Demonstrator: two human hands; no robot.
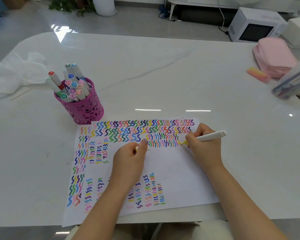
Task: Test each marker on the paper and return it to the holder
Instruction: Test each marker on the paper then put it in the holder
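Head cam view, it's the only one I've got. My right hand (204, 146) is curled tight round a white marker (213, 135), pinched low near the yellow nib. The nib touches the paper (173, 170) right at the end of a row of little squiggles. The barrel pokes out up and to the right past my knuckles.

My left hand (131, 159) rests on the paper with the fingers folded in, holding what looks like the cap (148, 149). It's small and white with a bit of yellow, and my thumb sits on top of it.

The paper is plain white and lies flat, with wavy marks in loads of colours along the top and left edges.

The holder (81, 106) is a magenta cup with lacy cut-outs, just off the paper's top-left corner. It's packed with markers (73, 85), white barrels with coloured ends.

The tabletop (145, 75) is glossy white marble-look with rounded corners. There's a crumpled white cloth (16, 75) on the far left and a soft pink pouch (274, 56) on the far right. A white microwave (255, 26) sits on the shiny floor (33, 19) behind.
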